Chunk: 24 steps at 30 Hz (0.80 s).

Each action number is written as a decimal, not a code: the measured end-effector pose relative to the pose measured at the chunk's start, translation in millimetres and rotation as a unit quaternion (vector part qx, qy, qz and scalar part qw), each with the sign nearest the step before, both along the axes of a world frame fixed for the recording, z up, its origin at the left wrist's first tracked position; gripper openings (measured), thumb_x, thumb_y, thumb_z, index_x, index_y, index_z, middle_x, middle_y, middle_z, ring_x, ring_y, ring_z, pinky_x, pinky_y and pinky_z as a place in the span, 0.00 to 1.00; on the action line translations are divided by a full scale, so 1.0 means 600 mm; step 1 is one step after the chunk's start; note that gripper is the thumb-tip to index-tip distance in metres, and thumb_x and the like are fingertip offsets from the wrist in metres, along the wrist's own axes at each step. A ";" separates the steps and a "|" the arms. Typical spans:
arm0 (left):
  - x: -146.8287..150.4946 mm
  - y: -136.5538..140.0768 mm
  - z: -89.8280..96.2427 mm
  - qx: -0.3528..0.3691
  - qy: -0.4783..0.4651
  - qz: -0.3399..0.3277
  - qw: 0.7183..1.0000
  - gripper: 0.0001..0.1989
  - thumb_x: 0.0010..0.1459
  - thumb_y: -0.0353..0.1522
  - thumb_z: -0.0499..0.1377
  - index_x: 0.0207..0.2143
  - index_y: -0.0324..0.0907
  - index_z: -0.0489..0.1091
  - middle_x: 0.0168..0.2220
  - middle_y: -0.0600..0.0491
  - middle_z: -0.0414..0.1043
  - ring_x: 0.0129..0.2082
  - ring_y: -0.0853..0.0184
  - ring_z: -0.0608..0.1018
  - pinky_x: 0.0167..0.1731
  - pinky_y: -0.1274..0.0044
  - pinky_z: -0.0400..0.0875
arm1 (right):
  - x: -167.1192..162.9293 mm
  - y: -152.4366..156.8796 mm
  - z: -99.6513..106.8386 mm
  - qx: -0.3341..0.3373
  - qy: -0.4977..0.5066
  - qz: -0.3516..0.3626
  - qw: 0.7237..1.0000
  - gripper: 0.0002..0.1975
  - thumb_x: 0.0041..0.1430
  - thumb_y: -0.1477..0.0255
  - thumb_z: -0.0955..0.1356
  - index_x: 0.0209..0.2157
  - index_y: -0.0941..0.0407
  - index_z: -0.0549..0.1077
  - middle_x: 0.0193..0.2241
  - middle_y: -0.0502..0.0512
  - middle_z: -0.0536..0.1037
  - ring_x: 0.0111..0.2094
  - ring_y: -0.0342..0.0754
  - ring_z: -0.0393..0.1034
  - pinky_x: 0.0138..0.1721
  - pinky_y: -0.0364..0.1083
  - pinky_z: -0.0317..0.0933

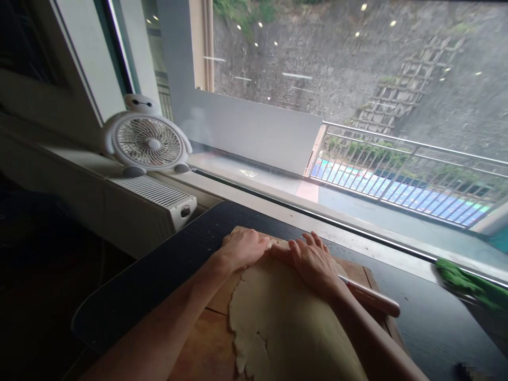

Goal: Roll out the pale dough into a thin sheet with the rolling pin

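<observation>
A wide, thin sheet of dough [289,323] with a ragged left edge and a small tear covers much of the wooden board [210,338]. A wooden rolling pin [373,297] lies slantwise across the far part of the dough; its right end sticks out past my right wrist. My left hand [246,248] is closed at the pin's left end, fingers curled under and partly hidden, beside the dough's far edge. Flat over the pin rests my right hand [313,262], its fingers stretched forward and apart.
The board lies on a dark table [159,280] against the window ledge [278,203]. A white fan [153,143] stands at the left above a radiator [159,193]. A green cloth [468,283] is at the right. Outside the window is a railing [416,169].
</observation>
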<state>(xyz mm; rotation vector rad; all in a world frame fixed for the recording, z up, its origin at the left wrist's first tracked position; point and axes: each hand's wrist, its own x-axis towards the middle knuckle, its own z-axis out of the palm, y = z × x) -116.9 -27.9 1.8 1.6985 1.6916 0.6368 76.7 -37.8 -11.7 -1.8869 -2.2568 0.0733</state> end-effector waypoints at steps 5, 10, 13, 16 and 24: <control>0.007 0.007 -0.016 0.133 0.087 -0.009 0.987 0.10 0.50 0.39 0.56 0.24 0.42 0.70 0.25 0.49 0.73 0.29 0.63 0.75 0.28 0.79 0.61 | -0.005 -0.039 -0.005 0.021 -0.002 -0.002 1.000 0.30 0.64 0.56 0.46 0.44 0.55 0.70 0.58 0.60 0.59 0.63 0.57 0.38 0.56 0.59 0.44; 0.006 0.020 -0.033 0.076 -0.033 0.000 0.997 0.09 0.49 0.34 0.56 0.34 0.42 0.71 0.24 0.55 0.72 0.21 0.70 0.72 0.22 0.82 0.61 | -0.016 -0.061 -0.003 0.012 -0.011 0.041 0.999 0.28 0.64 0.56 0.49 0.47 0.56 0.69 0.60 0.61 0.57 0.64 0.56 0.35 0.57 0.56 0.43; 0.004 0.029 -0.042 0.011 -0.077 -0.007 0.997 0.10 0.51 0.36 0.55 0.32 0.40 0.72 0.20 0.56 0.69 0.16 0.72 0.69 0.16 0.82 0.59 | -0.025 -0.010 0.005 0.013 -0.016 0.012 1.000 0.27 0.63 0.56 0.50 0.45 0.55 0.71 0.58 0.61 0.59 0.63 0.57 0.39 0.56 0.57 0.44; 0.001 0.031 -0.050 0.034 -0.032 -0.032 0.998 0.14 0.51 0.39 0.53 0.21 0.39 0.70 0.16 0.56 0.66 0.15 0.73 0.67 0.14 0.83 0.55 | -0.036 0.045 0.008 0.023 -0.014 -0.031 0.999 0.27 0.61 0.53 0.53 0.45 0.57 0.70 0.55 0.65 0.61 0.61 0.61 0.41 0.54 0.61 0.44; -0.004 0.021 -0.051 0.019 -0.066 -0.050 0.996 0.17 0.52 0.44 0.53 0.30 0.40 0.73 0.19 0.56 0.69 0.18 0.71 0.70 0.15 0.83 0.57 | -0.052 0.021 -0.001 0.017 -0.036 0.018 0.999 0.26 0.65 0.61 0.49 0.53 0.56 0.64 0.57 0.60 0.61 0.63 0.54 0.37 0.57 0.57 0.38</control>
